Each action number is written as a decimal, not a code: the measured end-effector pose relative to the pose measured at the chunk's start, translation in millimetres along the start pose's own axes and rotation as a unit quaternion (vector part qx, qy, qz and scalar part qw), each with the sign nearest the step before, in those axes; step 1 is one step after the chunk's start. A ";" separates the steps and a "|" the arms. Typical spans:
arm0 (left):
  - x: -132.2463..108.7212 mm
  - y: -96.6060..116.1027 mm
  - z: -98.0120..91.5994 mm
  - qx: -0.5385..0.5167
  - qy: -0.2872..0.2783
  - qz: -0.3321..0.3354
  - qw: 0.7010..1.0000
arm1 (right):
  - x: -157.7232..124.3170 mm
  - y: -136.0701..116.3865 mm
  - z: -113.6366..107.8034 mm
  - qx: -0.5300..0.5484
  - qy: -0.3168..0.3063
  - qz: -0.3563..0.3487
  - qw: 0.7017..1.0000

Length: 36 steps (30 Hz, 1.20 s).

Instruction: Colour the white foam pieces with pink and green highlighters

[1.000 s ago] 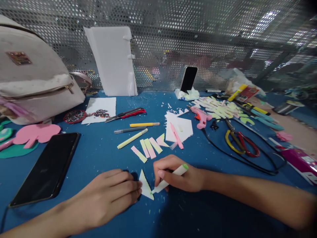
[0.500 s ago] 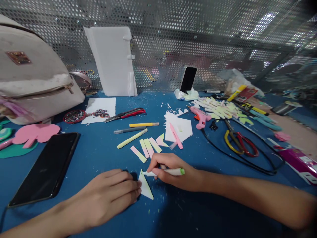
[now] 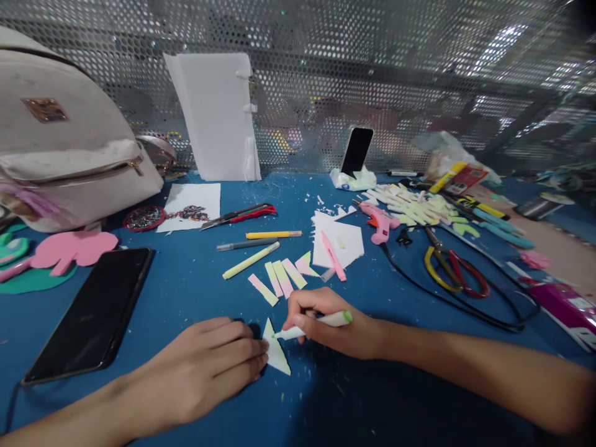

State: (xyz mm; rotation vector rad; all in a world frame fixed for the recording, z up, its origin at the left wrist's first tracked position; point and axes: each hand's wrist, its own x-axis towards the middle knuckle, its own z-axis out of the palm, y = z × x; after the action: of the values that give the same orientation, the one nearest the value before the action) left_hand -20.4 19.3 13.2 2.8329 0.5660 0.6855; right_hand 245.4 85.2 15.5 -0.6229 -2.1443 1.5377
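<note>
A small white triangular foam piece (image 3: pixel 275 351) lies flat on the blue tabletop (image 3: pixel 195 279) at the near centre, its long axis running from a far tip to a near-right base. The left hand (image 3: pixel 209 366) lies palm-down just left of it, fingertips pressing its left edge, gripping nothing. The right hand (image 3: pixel 328 323), just right of it, is closed around a white green-capped marker (image 3: pixel 313 325) whose tip points left onto the piece's upper part; coloured foam strips (image 3: pixel 278 280) lie farther off.

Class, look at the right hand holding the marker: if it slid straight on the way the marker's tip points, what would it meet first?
The right hand would first meet the white triangular piece under the marker tip, then probably the left hand.
</note>
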 end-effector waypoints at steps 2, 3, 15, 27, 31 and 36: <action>0.8 0.2 -0.9 -0.001 0.000 0.000 1.000 | -1.1 0.9 -0.7 0.013 -0.012 0.001 1.000; 1.2 0.3 -1.1 -0.001 0.001 0.000 1.000 | -1.7 1.1 -1.0 0.018 -0.018 0.002 1.000; 0.9 1.0 -1.0 -0.003 0.005 0.005 1.000 | -3.3 7.1 -5.6 0.074 -0.114 -0.011 0.991; 7.8 2.2 -6.3 0.008 0.013 0.009 1.000 | -4.4 8.1 -6.1 0.048 -0.127 -0.023 0.990; 5.4 2.9 -5.3 0.013 0.008 0.007 1.000 | -3.4 6.7 -7.0 0.054 -0.075 -0.014 0.996; 2.9 2.3 -2.4 -0.001 0.016 0.005 1.000 | -3.7 7.2 -6.8 0.033 -0.121 -0.032 0.992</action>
State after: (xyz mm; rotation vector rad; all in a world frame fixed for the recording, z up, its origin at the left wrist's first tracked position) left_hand -18.3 18.6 17.1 2.8304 0.5561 0.7344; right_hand 253.1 90.3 10.4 -0.3574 -2.2527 1.7171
